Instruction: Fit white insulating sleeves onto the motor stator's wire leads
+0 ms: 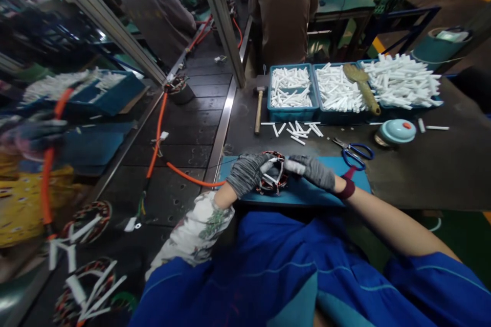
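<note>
A ring-shaped wound coil (273,184) with dark and copper-coloured windings and white sleeves sits on the blue mat (326,163). My left hand (247,172), in a grey glove, is closed on the coil's left and upper side. At its upper right, my right hand (312,169), also gloved, has its fingers pressed together beside a white piece; what they pinch is too small to make out. An orange sleeved cable (192,179) runs from the left and ends at my left wrist.
Blue bins of white tubes (293,110), a hammer (259,110), loose tubes (299,130), blue-handled scissors (355,153) and a round light-blue container (398,132) lie beyond the mat. Left, a slatted conveyor (192,138) carries more coils (92,219). A co-worker's gloved hand (36,138) holds an orange cable.
</note>
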Motion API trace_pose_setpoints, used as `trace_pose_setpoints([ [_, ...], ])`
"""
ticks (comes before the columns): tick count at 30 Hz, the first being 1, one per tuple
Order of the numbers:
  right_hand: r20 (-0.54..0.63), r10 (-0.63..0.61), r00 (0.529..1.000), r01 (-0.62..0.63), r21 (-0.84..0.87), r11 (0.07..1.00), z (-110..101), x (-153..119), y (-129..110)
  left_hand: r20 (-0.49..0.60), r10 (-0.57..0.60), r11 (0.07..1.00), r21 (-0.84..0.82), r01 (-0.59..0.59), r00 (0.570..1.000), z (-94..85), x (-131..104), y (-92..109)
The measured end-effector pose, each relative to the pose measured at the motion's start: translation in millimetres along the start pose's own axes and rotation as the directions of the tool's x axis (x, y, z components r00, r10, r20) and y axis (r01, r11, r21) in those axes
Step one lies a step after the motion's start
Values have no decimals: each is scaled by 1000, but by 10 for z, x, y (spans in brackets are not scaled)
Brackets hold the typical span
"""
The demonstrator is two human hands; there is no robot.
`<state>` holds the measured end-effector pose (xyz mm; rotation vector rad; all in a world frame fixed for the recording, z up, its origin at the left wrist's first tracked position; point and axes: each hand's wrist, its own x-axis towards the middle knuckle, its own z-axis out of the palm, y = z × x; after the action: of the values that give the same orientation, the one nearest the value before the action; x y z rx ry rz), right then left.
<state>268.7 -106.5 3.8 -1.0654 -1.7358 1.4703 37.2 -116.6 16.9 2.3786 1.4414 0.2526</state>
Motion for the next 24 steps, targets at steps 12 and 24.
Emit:
trace_pose_setpoints([
  [12,256,-290,922,335,-154,930,-144,350,312,6,-61,992,109,60,998,0,6,95],
  [24,426,-171,889,253,-143,957,-177,551,239,-31,79,990,-112,-82,996,-18,-34,-89],
])
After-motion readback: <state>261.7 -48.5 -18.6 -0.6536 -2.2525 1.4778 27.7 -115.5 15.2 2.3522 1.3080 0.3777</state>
